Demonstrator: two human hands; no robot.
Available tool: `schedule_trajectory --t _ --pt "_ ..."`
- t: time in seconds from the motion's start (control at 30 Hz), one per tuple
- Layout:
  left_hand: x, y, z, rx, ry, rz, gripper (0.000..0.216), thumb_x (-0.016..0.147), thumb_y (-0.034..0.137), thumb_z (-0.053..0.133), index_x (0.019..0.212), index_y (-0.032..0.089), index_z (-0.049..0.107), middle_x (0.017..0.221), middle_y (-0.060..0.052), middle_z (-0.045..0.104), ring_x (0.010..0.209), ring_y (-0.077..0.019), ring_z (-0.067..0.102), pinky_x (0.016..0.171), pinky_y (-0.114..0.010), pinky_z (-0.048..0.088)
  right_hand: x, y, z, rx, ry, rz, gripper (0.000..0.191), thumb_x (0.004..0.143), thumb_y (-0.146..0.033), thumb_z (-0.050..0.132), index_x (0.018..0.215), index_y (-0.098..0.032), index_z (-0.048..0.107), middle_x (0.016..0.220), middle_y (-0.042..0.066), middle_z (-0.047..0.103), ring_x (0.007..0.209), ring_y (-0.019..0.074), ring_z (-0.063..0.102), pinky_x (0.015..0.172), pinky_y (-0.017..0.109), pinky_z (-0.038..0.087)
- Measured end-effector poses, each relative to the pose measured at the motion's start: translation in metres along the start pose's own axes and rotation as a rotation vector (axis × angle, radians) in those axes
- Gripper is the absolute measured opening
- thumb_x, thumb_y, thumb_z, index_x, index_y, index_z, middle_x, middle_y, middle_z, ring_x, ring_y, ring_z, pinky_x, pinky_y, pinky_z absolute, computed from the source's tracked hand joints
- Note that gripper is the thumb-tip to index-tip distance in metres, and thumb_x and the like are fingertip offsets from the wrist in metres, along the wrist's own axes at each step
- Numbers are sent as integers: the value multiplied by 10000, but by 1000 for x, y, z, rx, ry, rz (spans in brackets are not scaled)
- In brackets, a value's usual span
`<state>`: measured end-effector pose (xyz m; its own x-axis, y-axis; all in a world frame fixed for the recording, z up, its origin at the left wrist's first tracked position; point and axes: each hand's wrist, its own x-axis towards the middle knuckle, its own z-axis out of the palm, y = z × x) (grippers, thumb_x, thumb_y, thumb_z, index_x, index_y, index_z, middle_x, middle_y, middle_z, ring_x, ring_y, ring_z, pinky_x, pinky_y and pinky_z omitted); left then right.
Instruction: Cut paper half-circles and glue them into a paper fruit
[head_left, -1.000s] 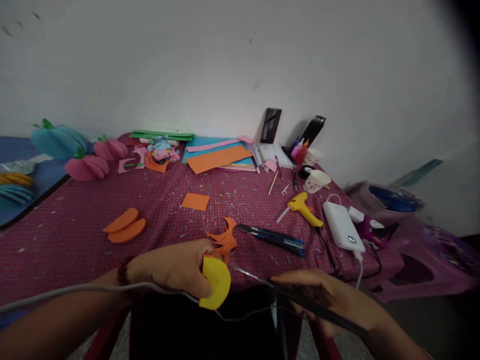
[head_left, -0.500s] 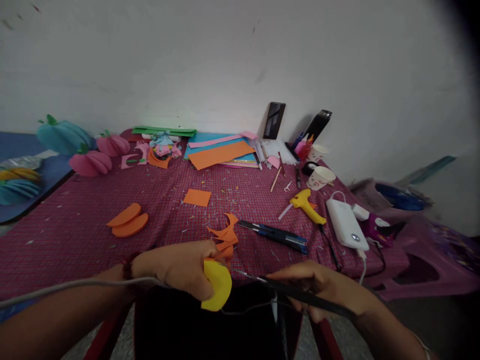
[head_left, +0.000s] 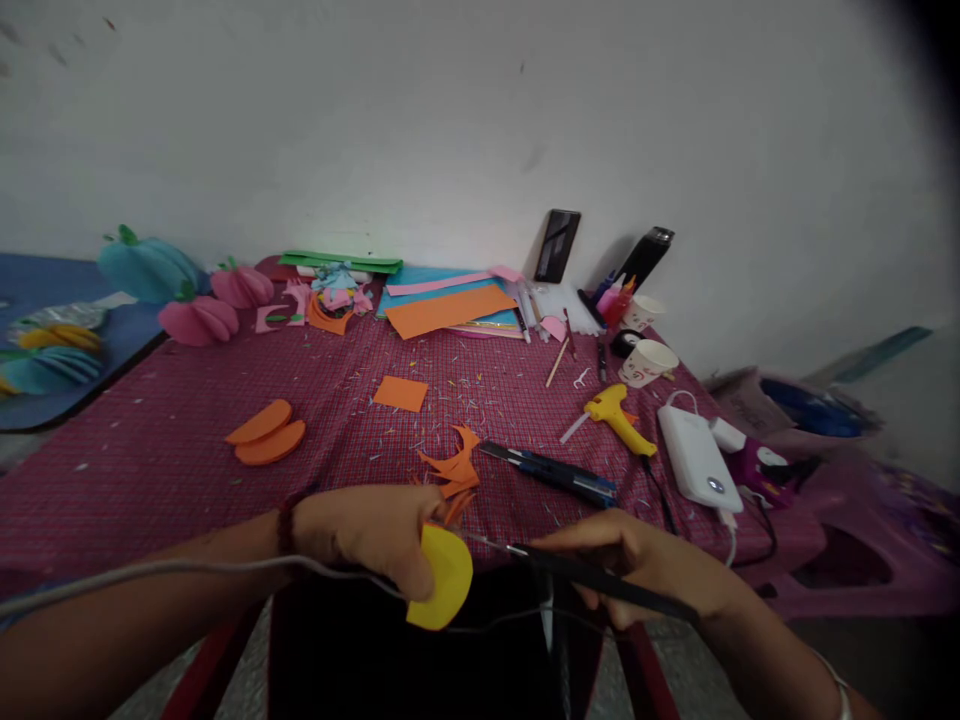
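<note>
My left hand [head_left: 367, 530] is closed on a yellow paper half-disc [head_left: 444, 578], held at the near edge of the table. My right hand [head_left: 637, 565] grips black scissors [head_left: 570, 568] whose thin tip points left toward the yellow paper. Just beyond my left hand lie orange paper scraps [head_left: 452, 467] on the red checked tablecloth [head_left: 150, 460]. A grey cable [head_left: 172, 572] runs across my left forearm.
Two folded orange paper shapes [head_left: 266, 438], an orange square [head_left: 401, 393], blue-handled scissors [head_left: 555, 470], a yellow glue gun [head_left: 619, 417], a white power bank [head_left: 697, 458], paper cups [head_left: 646, 360], coloured paper sheets [head_left: 446, 308] and pink and teal paper fruits [head_left: 195, 320] lie on the table. A purple stool [head_left: 862, 560] stands right.
The view has shifted slightly, so everything sits a little further right. My hands keep their grip on the yellow paper and the scissors, with the scissors tip staying near the paper.
</note>
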<state>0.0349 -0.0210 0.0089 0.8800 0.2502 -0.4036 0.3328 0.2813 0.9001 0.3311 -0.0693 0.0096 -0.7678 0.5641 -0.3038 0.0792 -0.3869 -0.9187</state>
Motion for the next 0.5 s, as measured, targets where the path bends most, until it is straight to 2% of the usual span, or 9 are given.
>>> schedule_trajectory --t 0.17,0.33,0.4,0.5 --pt "-1 -4 2 -143 -7 29 130 518 180 701 639 160 657 556 50 575 492 -88 458 475 -192 389 -1 -1 0 -60 19 4 699 613 -258 858 1264 -203 611 755 -33 573 652 81 476 581 165 425" --pt "-2 -4 2 -72 26 -26 159 520 162 684 676 165 654 589 42 586 497 -92 458 451 -194 360 -5 1 -2 -161 95 37 689 615 -235 847 1264 -223 614 1085 45 648 957 171 571 813 245 470" --pt "-2 -2 1 -49 38 -46 201 509 150 668 709 170 653 621 40 597 521 -99 476 468 -200 380 -6 2 -2 -176 107 41 691 602 -227 848 1255 -238 622 1115 41 648 961 173 571 806 243 474" --pt "-4 4 2 41 61 -90 217 499 143 644 712 182 625 612 51 576 520 -109 468 460 -210 376 -5 0 0 -169 106 48 687 602 -242 846 1252 -245 623 962 6 658 788 125 559 661 198 475"
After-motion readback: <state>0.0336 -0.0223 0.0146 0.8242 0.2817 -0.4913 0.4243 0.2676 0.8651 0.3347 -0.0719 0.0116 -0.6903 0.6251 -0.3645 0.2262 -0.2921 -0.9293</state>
